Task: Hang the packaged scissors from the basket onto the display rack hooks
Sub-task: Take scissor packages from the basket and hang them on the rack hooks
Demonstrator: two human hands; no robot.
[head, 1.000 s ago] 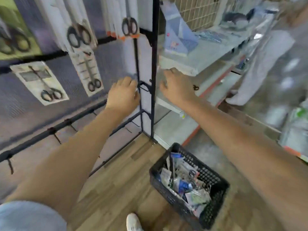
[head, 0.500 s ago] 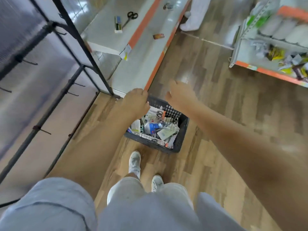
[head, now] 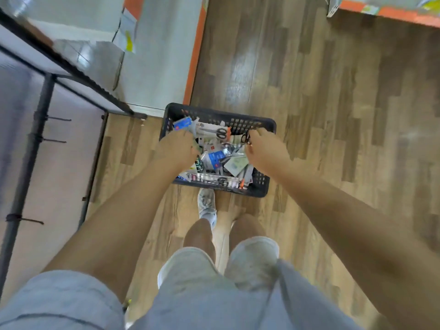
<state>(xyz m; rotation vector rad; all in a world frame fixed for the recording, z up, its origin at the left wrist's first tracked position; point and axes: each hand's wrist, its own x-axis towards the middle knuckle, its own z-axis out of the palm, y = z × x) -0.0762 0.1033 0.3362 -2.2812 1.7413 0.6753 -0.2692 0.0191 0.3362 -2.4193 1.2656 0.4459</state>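
Observation:
A black plastic basket (head: 238, 117) stands on the wood floor just ahead of my feet, filled with several packaged scissors (head: 214, 160). My left hand (head: 177, 148) is down in its left side, fingers closed around a white packaged scissors (head: 210, 131) and a blue-carded pack (head: 182, 122) that stick out past my knuckles. My right hand (head: 264, 150) is in the right side, fingertips pinched on a pair with black handles (head: 246, 138). The black display rack (head: 35, 139) runs down the left, with bare hooks (head: 57, 141) pointing right.
A white shelf base with an orange edge (head: 193, 55) lies beyond the basket at the upper left. Another orange-edged shelf (head: 381, 13) crosses the top right. My legs and a white shoe (head: 207, 203) are directly behind the basket.
My view swung from the rack down to the floor. Both hands dropped from rack height into the basket and closed on packages there.

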